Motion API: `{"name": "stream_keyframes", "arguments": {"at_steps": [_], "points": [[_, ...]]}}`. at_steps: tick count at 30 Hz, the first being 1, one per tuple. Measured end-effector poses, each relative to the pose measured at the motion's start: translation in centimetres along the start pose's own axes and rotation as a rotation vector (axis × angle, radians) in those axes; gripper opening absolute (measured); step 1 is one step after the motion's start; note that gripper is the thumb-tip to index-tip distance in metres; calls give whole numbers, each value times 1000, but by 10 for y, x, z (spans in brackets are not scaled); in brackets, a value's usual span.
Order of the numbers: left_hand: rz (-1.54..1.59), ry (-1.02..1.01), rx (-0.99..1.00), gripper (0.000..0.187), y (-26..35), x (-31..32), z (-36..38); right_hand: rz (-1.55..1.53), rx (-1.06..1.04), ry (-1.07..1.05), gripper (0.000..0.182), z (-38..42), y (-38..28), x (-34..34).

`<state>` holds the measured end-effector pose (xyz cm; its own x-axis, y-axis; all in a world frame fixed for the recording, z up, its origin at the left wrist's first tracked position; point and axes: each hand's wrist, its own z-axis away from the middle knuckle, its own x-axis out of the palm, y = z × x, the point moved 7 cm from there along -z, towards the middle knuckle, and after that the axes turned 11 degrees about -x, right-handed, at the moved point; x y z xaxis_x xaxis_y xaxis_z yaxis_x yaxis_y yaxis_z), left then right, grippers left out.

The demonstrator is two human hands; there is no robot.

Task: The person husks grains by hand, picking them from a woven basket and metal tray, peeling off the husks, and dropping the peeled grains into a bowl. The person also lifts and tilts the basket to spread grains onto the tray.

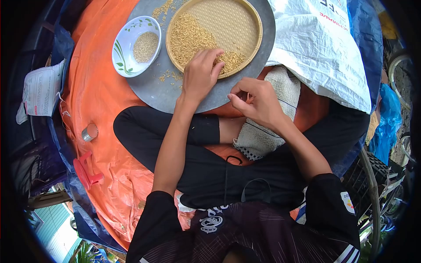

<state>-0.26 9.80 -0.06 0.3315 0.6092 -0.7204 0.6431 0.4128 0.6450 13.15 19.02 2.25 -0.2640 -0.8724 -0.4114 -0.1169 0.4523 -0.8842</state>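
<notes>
Orange plastic sheet (129, 171) beneath; on it, round grey metal tray (147, 90); on that, round woven bamboo basket (239, 24); person's left hand (202, 72) bent over its near rim, at golden grains (188, 37) inside; right hand (259, 100) loosely curled by tray's edge; cannot tell whether either pinches grains.

One basket (232, 26), one bowl (126, 46) — one tray (147, 93)

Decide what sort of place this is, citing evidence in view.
Probably an outdoor household yard: an orange tarpaulin is spread out, a woven tray holds grain, and green leaves show at lower left.
</notes>
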Motion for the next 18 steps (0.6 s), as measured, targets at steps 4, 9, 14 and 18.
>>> {"name": "stream_keyframes", "arguments": {"at_steps": [4,9,14,18], "points": [[-53,-15,76,21,4,7,2,-1,-5,-12,15,0,-1,3],[8,14,43,17,4,3,1,6,-13,-7,15,0,-2,4],[205,137,-148,17,-5,-9,-1,22,-20,10,15,-1,-4,-2],[321,121,-209,22,-3,-14,-1,22,-10,47,15,-1,-2,-7]]}}
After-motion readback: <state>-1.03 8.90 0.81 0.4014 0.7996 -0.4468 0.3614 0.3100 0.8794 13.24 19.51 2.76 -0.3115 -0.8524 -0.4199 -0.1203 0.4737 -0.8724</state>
